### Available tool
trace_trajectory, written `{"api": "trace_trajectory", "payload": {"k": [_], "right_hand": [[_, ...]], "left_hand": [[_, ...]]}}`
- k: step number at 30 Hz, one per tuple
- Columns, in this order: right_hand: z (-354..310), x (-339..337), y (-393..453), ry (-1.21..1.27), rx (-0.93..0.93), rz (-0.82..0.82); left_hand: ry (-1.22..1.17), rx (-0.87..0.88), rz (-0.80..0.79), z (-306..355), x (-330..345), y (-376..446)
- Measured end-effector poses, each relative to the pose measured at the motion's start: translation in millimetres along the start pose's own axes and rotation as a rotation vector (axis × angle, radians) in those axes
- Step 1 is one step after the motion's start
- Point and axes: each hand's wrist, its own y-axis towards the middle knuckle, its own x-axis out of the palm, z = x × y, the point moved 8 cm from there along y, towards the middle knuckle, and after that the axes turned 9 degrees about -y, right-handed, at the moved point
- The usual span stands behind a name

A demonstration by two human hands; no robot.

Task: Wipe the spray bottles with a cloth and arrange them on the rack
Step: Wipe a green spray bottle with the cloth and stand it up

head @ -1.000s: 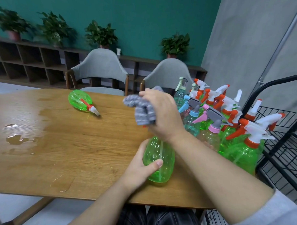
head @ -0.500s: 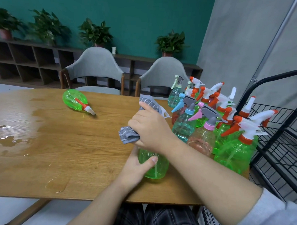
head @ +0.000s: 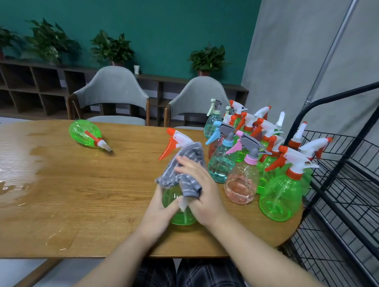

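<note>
A wooden worktop fills the view, wet with puddles at nine o'clock. Beyond it stand two grey chairs, a low shelf with potted plants and a teal wall. A black wire rack stands at three o'clock, touching the worktop's edge. At centre an upright green spray bottle is gripped low by the left hand, while the right hand presses a grey cloth round its shoulder. A cluster of spray bottles, green, blue and pink, some holding a little liquid, stands at two o'clock. A capless green bottle lies on its side at eleven o'clock.
</note>
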Motion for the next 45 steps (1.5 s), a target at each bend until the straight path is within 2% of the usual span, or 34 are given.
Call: {"api": "trace_trajectory", "payload": {"k": [3,6,8,10,14,17,19,28,31,37,45], "right_hand": [[7.2,-1.3,-10.8,0.211,0.229,0.084],[18.6,-7.7,-18.7,0.366,0.561,0.143],[35.2,-17.8,-30.1,0.308,0.757,0.136],[45.8,-28.1,-36.6,0.211,0.821,0.089],[58.0,-55.4,-40.4,0.047,0.808,0.087],[65.1,-86.2,-47.2,-0.128,0.778,0.134],[69.8,-103.7,-57.1,-0.154,0.800,0.176],[52.5,-157.8,-73.0,-0.165,0.714,0.323],[44.7,-165.5,-70.8,-0.142,0.663,0.363],[28.0,-169.5,-64.2,-0.111,0.580,0.432],[8.3,-147.1,-52.3,-0.062,0.517,0.414]], "left_hand": [[0.041,0.009,-0.020,-0.6,-0.1,-0.6],[0.054,0.015,-0.025,-1.2,1.2,-1.3],[0.082,0.007,-0.058,-0.7,8.1,-3.2],[0.107,0.008,-0.092,3.3,17.0,-2.6],[0.219,0.011,-0.151,8.1,32.8,3.0],[0.403,0.016,-0.188,-3.5,43.4,8.2],[0.506,0.000,-0.204,-9.9,54.2,8.2],[0.582,-0.050,-0.293,-30.7,110.5,7.4],[0.623,-0.117,-0.311,-42.1,120.2,6.3],[0.670,-0.145,-0.312,-45.9,136.0,6.5],[0.821,-0.033,-0.339,-44.8,130.8,3.3]]}}
